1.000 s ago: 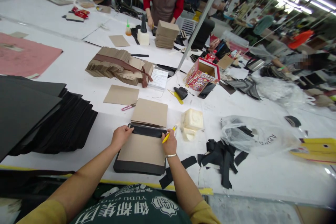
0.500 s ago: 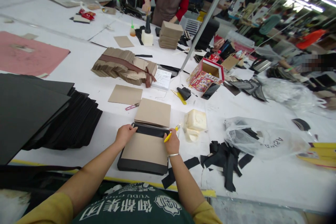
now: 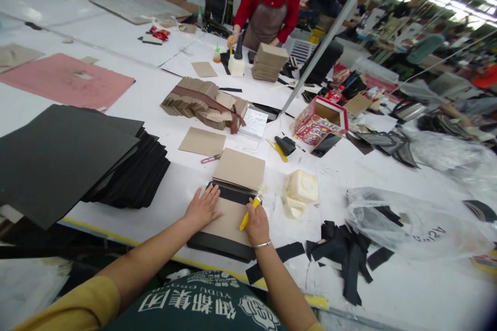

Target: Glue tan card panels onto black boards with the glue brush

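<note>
In front of me lies a tan cardboard panel [image 3: 229, 225] on black material, with a black band [image 3: 221, 246] along its near edge and another along its far edge. My left hand [image 3: 202, 209] rests flat on its left side, fingers stretched over the far band. Gripped in my right hand [image 3: 258, 225] is a yellow-handled brush [image 3: 247, 217], its head pointing away from me at the panel's far right corner. Just beyond sits a small pile of tan cardboard sheets [image 3: 239, 168]. A cream plastic container [image 3: 302, 186] stands to the right of the brush.
At left is a tall stack of black sheets [image 3: 128, 176]. Black strips [image 3: 345, 253] and a clear plastic bag [image 3: 419, 222] lie to the right. Pink snips [image 3: 210, 159], bundled cardboard [image 3: 202, 101] and a red box [image 3: 319, 121] are farther back. A person in red [image 3: 272, 5] works across the table.
My left hand has gone from pinching the far band's left end to lying flat on the panel. The brush stays in my right hand, now lower beside the far corner. The view has shifted left.
</note>
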Demonstrator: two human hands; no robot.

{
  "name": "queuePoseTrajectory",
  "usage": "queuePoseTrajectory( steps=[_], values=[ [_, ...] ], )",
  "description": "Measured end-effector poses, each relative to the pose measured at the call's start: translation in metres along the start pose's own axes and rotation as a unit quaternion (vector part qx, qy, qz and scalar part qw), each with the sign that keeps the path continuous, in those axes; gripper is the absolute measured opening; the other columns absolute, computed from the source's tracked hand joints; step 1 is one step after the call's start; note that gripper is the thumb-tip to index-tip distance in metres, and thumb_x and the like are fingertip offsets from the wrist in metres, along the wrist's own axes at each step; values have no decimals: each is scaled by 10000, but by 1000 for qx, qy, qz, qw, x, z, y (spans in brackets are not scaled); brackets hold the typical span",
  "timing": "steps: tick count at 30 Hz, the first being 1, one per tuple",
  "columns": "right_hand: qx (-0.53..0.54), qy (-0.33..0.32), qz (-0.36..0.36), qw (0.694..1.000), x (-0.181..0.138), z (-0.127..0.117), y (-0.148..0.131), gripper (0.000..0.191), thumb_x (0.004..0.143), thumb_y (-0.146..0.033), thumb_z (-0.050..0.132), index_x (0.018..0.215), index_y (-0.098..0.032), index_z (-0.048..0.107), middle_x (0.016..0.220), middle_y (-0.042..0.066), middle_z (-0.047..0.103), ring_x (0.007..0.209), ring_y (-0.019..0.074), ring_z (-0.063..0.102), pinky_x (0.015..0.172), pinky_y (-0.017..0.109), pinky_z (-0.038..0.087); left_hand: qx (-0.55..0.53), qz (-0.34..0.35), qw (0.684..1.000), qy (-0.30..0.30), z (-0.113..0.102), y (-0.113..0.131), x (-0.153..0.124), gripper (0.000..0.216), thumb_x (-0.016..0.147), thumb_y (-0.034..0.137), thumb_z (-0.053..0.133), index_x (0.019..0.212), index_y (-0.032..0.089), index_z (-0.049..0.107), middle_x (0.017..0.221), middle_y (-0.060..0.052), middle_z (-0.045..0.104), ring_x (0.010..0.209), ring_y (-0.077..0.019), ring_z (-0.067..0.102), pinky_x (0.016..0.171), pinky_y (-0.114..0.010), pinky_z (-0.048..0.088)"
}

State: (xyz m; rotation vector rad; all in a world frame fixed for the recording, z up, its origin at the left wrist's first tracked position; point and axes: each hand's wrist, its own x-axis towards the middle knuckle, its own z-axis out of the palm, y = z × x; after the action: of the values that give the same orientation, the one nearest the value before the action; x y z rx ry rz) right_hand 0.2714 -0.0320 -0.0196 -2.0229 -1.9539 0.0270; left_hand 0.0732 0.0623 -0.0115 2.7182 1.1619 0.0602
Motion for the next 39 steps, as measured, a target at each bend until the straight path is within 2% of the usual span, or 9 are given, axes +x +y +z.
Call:
queuePoseTrajectory(
  steps=[4,11,15,18,21,26,31,34,39],
  values=[
    [-47,9,50,998,-8,-5,4,268,787,-65,408,1013,-143,529,1206,138,507,1108,244,439,946,428,332,30,-67,997,24,-8,-9,-13,633,815,485,370,1339,132,317,1428,-127,220,1321,-273,144,1051,-504,28],
    [-57,27,52,997,-6,5,-18,221,811,-113,419,997,-156,530,1186,126,506,1098,220,423,943,394,300,25,-56,997,50,0,0,-18,520,843,417,350,1281,144,413,1388,-116,329,1288,-266,231,1046,-492,96],
    [-77,28,57,995,1,2,-17,249,808,-93,404,1007,-162,538,936,104,568,926,206,465,802,336,361,14,-38,997,61,-4,-3,-8,410,848,350,383,1202,173,489,1267,-103,481,1186,-237,369,1025,-434,181],
    [-97,9,65,993,7,-2,-13,279,794,-74,408,1018,-171,543,747,62,526,766,182,453,707,302,348,12,-66,996,61,-13,-4,7,380,823,310,447,1182,194,489,1191,-94,520,1061,-236,447,898,-391,313],
    [-101,5,50,994,10,-3,-12,275,791,-71,418,1012,-173,545,724,49,504,716,165,426,680,285,323,13,-77,996,38,-21,-4,19,288,802,306,490,1071,218,544,1051,-80,564,953,-239,480,771,-372,341],
    [-102,21,31,994,5,-3,-14,270,792,-74,414,1004,-168,551,717,45,488,707,162,406,673,280,307,15,-30,999,26,-23,-5,18,160,831,264,444,822,185,583,842,-65,570,863,-222,492,732,-363,312],
    [-90,39,7,995,-15,-10,-14,266,803,-82,378,975,-165,564,681,39,461,696,168,393,689,294,318,26,58,996,60,-18,3,-2,220,858,199,371,754,173,563,768,-61,545,812,-205,482,725,-364,304],
    [-99,45,7,994,-36,-19,-5,294,791,-59,356,980,-153,560,680,43,456,699,172,390,698,303,325,10,103,993,62,-18,10,-18,197,852,252,401,766,177,561,775,-54,541,798,-197,479,715,-350,320],
    [-160,21,52,985,-82,-42,37,256,807,-91,376,978,-141,560,673,41,465,686,171,412,687,297,322,-42,67,992,95,-24,-3,-44,247,842,367,420,917,176,556,869,-63,560,827,-193,487,718,-331,361]
  ],
)
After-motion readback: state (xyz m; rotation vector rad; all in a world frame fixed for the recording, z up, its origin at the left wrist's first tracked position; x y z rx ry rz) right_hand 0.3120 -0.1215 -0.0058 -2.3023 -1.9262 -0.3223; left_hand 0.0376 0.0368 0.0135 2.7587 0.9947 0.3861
